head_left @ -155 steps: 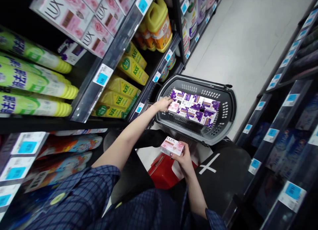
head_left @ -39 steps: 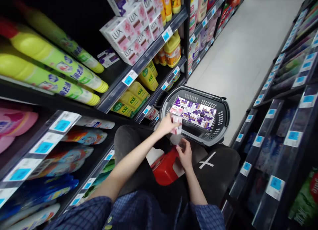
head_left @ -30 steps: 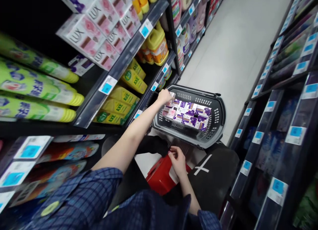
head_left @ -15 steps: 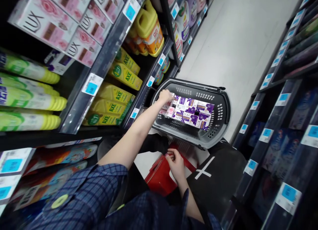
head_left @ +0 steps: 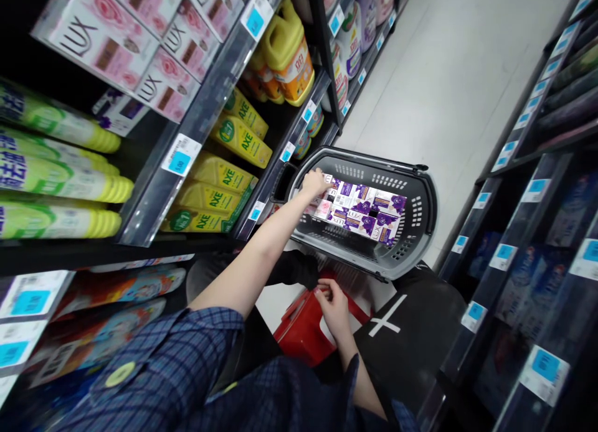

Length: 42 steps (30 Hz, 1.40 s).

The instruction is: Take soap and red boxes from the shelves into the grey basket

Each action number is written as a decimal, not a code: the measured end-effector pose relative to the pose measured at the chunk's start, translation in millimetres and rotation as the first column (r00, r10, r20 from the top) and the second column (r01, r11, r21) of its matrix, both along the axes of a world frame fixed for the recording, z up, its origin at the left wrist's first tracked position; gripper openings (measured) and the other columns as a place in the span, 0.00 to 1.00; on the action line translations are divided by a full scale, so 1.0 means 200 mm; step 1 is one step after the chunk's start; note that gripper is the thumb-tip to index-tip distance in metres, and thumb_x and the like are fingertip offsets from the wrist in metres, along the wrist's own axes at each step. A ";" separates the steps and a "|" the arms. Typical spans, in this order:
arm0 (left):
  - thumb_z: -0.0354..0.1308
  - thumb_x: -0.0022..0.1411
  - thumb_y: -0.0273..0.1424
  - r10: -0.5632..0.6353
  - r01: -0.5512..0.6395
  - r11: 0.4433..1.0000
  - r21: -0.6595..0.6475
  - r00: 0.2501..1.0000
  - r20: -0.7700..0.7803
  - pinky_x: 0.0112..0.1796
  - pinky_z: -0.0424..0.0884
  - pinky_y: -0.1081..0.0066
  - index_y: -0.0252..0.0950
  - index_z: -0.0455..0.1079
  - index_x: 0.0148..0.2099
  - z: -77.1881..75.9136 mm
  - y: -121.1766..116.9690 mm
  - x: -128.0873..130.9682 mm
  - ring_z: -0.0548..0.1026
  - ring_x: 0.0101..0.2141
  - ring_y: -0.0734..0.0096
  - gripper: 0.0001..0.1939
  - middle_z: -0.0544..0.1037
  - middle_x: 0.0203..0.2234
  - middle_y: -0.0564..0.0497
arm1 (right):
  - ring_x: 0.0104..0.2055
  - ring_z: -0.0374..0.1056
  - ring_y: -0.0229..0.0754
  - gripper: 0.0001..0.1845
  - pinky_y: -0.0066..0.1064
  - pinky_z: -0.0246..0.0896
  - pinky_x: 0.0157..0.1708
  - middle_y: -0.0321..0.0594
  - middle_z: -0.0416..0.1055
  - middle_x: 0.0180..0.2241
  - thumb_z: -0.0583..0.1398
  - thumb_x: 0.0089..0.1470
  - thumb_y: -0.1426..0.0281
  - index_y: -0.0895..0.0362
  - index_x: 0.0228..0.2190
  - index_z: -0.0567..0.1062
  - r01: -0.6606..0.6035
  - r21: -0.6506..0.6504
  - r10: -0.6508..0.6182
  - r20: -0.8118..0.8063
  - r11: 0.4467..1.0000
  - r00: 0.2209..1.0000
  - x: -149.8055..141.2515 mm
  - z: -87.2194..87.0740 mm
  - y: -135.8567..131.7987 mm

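My left hand (head_left: 315, 184) reaches down into the grey shopping basket (head_left: 411, 258) at its left end. Its fingers are closed on a pink LUX soap box (head_left: 322, 208), which the hand partly covers. Purple-and-white LUX soap boxes (head_left: 357, 213) lie side by side along the basket's floor, to the right of that hand. My right hand (head_left: 334, 304) hovers above a red bag (head_left: 301, 335) between my legs, its fingers loosely bent and a little apart, with nothing visible in them.
Shelves on the left carry pink LUX boxes (head_left: 107, 37), green-and-yellow bottles (head_left: 65, 177), yellow AXE bottles (head_left: 243, 133) and yellow jugs (head_left: 289, 52). A shelf edge with price tags (head_left: 504, 251) runs along the right. Grey floor (head_left: 448, 65) stretches ahead between the shelves.
The whole view has shifted slightly, so most things appear a little further right. My left hand stays at the pink box, and my right hand stays over the red bag.
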<state>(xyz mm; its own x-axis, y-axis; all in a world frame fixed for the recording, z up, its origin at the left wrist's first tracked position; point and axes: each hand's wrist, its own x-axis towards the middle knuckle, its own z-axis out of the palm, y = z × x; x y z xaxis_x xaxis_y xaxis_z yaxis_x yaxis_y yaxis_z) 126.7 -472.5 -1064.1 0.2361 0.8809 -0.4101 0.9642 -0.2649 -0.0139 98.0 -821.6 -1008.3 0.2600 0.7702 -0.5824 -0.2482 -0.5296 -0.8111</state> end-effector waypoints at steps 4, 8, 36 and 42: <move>0.59 0.55 0.52 0.008 -0.008 1.000 0.009 1.000 -0.003 0.52 0.64 0.66 0.26 0.58 0.59 -0.02 0.01 0.00 0.70 0.52 0.51 0.40 0.70 0.51 0.32 | 0.32 0.69 0.40 0.15 0.32 0.65 0.35 0.43 0.74 0.33 0.58 0.49 0.63 0.59 0.37 0.73 0.005 -0.001 -0.005 0.005 1.000 1.000 0.00 0.00 0.00; 0.59 0.56 0.51 0.009 -0.009 1.000 0.000 1.000 -0.009 0.52 0.64 0.66 0.26 0.59 0.59 -0.01 0.01 0.01 0.70 0.52 0.51 0.39 0.70 0.50 0.32 | 0.33 0.69 0.40 0.16 0.32 0.65 0.36 0.44 0.74 0.34 0.58 0.49 0.62 0.60 0.38 0.73 -0.008 -0.002 0.008 0.002 1.000 1.000 0.00 0.01 0.00; 0.53 0.60 0.45 0.155 -0.153 0.987 -0.047 0.987 0.047 0.54 0.60 0.62 0.23 0.51 0.62 -0.01 -0.20 -0.10 0.64 0.57 0.49 0.37 0.63 0.57 0.30 | 0.31 0.68 0.40 0.15 0.32 0.65 0.34 0.43 0.74 0.32 0.59 0.48 0.62 0.58 0.36 0.73 0.017 0.021 -0.017 -0.022 1.000 1.000 -0.01 0.01 0.00; 0.56 0.51 0.59 0.233 -0.232 0.969 -0.083 0.973 -0.004 0.55 0.58 0.60 0.19 0.38 0.67 0.02 -0.27 -0.14 0.58 0.60 0.43 0.60 0.56 0.61 0.24 | 0.32 0.68 0.40 0.15 0.32 0.65 0.34 0.42 0.74 0.32 0.59 0.48 0.62 0.58 0.36 0.73 -0.002 0.020 0.003 -0.041 1.000 0.999 -0.01 0.00 0.01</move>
